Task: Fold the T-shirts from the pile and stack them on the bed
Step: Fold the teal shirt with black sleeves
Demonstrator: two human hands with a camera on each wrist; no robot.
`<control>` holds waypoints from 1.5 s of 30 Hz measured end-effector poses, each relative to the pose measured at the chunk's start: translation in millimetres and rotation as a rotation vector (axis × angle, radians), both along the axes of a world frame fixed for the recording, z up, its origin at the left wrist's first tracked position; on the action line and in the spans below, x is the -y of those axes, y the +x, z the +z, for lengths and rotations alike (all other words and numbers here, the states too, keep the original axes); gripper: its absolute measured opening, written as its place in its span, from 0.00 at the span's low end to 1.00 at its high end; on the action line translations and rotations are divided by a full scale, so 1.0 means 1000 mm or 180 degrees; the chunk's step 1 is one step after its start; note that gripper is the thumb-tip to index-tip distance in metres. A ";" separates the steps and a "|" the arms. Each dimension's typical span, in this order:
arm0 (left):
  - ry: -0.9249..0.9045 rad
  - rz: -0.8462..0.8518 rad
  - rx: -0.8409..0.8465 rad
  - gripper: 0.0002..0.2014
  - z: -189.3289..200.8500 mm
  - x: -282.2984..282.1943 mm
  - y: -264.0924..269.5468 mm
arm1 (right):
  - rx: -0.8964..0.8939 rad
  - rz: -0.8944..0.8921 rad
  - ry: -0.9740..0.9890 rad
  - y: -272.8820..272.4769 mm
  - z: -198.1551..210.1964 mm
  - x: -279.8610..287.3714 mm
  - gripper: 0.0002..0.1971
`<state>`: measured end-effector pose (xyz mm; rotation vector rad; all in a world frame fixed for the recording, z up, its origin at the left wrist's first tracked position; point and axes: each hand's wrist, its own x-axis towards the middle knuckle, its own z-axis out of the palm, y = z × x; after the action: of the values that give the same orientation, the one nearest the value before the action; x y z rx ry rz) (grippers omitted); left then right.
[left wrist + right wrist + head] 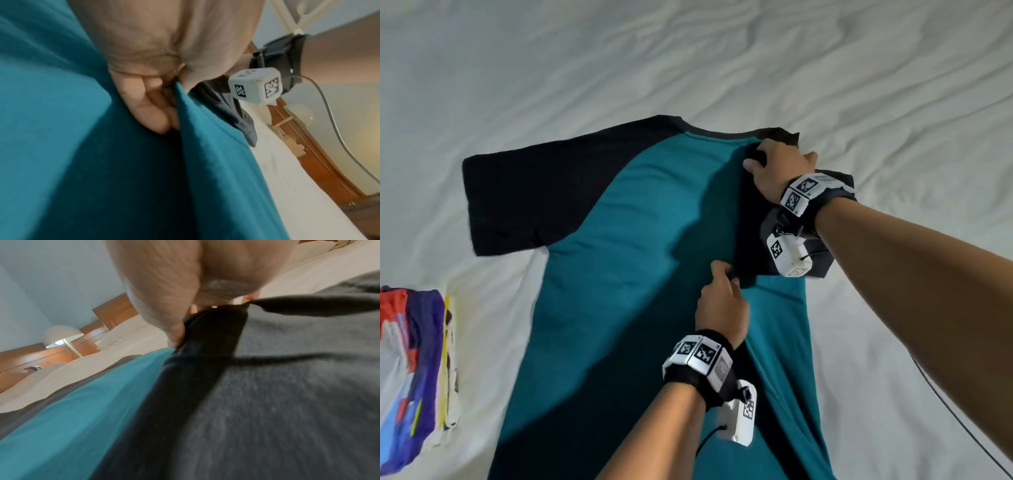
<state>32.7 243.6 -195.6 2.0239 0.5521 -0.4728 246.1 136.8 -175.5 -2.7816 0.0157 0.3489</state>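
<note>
The teal T-shirt (640,260) with black sleeves lies spread flat on the white bed (722,58), collar away from the person, and its right side is being turned in over the body; the right hand (777,168) has its fingers curled into the black cloth at the shoulder by the collar, and the left hand (722,308) pinches a ridge of teal fabric further down the same side — the left wrist view shows the fingers (144,104) closed tight on that crease. To my eye this is the first lengthwise fold, with the left sleeve (524,192) not yet folded, and to do it well the two hands should travel together, so that the fold line runs straight from shoulder to hem and does not slant; the right sleeve (815,260), bunched under the right wrist, wants laying flat on the back before the hands let go, or it will make a lump; the hem is out of the head view, so I cannot tell whether it lies straight. A colourful folded garment (410,377) sits well apart near the left edge of the bed — likely the stack this shirt will join.
</note>
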 end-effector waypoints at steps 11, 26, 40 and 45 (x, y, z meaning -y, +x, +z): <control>0.2319 -0.1361 0.1023 0.34 -0.004 -0.012 -0.042 | 0.0694 -0.0448 0.0448 -0.182 -0.006 0.010 0.12; 0.2195 -0.2868 0.0159 0.32 0.013 -0.077 -0.254 | -0.1071 0.0103 -0.0496 -0.452 0.038 0.057 0.16; -0.0457 -0.0088 -0.1266 0.27 0.072 -0.042 -0.249 | -0.1812 -0.0297 0.0906 -0.487 0.110 0.010 0.11; -0.0413 0.0218 -0.1641 0.48 0.055 -0.024 -0.261 | -0.1259 -0.1401 0.0976 -0.484 0.079 0.031 0.08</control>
<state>-228.7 267.7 -140.5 1.7494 0.8724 -0.9737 -237.9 105.4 -96.8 -2.2838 0.6028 0.7066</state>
